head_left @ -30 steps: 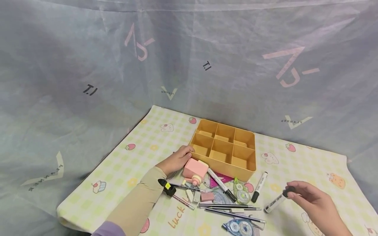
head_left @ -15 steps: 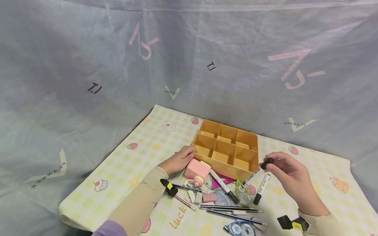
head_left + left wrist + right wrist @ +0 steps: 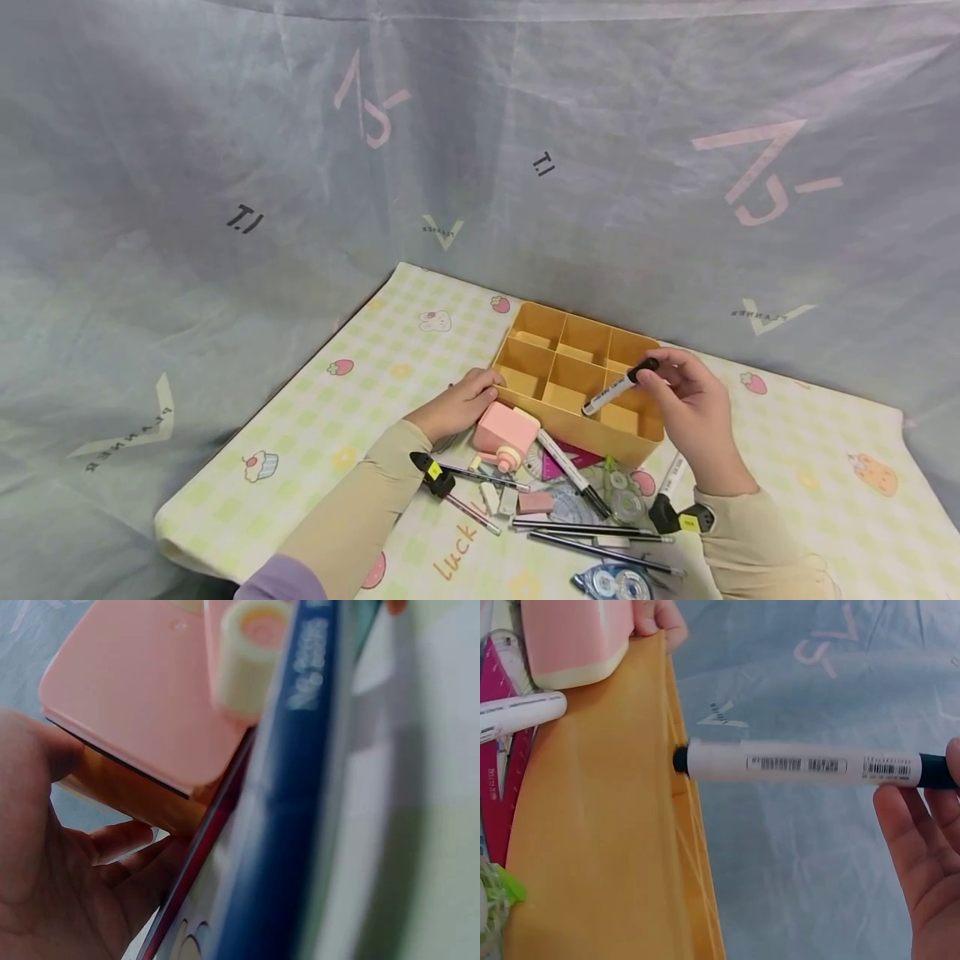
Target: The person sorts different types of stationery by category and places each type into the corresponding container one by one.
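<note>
A yellow six-compartment organizer box [image 3: 570, 422] stands toward the back of the table. My left hand [image 3: 457, 406] grips its front left corner, with the thumb at the rim in the left wrist view. My right hand [image 3: 697, 412] pinches a white marker [image 3: 611, 395] by its black cap. The marker slants above the front compartments, its lower end over the divider between the middle and right ones. In the right wrist view the marker's barrel [image 3: 802, 763] shows a barcode, and its dark end overlaps the box rim. The compartments hold nothing visible.
A pink crank pencil sharpener [image 3: 506, 431] stands by my left hand. Before the box lie another marker [image 3: 566, 467], several pencils [image 3: 585, 528], erasers [image 3: 536, 502], a magenta set square [image 3: 570, 457] and correction tapes [image 3: 617, 581]. One more marker [image 3: 672, 477] is partly behind my right wrist.
My right hand has carried the marker from the right side of the table, up and leftward, to above the box. My left hand has kept its place at the box corner.
</note>
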Available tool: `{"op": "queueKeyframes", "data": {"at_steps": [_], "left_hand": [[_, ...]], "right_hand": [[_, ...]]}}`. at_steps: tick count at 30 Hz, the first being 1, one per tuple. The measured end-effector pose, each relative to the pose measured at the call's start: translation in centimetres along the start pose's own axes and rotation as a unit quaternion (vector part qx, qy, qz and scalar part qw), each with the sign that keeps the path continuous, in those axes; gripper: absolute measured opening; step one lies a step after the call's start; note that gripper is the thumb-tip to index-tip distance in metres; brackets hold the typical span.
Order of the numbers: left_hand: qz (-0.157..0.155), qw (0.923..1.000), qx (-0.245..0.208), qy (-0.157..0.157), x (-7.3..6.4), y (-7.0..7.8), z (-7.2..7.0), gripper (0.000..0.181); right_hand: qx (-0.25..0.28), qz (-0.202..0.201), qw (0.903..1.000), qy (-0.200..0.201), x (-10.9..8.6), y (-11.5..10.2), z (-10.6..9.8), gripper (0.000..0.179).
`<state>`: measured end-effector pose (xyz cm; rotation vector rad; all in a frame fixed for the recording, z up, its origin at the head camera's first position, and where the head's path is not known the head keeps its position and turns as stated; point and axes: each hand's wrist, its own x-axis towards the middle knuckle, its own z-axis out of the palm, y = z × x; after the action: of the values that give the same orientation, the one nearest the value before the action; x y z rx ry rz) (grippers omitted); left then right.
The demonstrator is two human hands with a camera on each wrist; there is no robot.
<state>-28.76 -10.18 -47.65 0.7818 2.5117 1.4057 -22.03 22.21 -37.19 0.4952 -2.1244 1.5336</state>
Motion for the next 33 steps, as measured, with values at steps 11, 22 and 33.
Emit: {"op": "queueKeyframes", "data": {"at_steps": [11,22,33], "left_hand": [[0.006,0.9999,0.015,-0.001,0.0,0.2,-0.1,0.019],[0.005,0.9999,-0.012,0.007,-0.2,-0.1,0.2,0.019],[-0.009,0.9999,-0.008,0.007,-0.3,0.8,0.1,0.019]], "right_hand": [[-0.141,-0.082,0.9863,-0.026,-0.5,1.5,1.1,0.028],[-0.209,-0.169,0.9609,-0.064,-1.0,2.8,2.2,0.037],[-0.261,-0.2,0.9414,-0.076,-1.1,4.0,2.7,0.032]]}}
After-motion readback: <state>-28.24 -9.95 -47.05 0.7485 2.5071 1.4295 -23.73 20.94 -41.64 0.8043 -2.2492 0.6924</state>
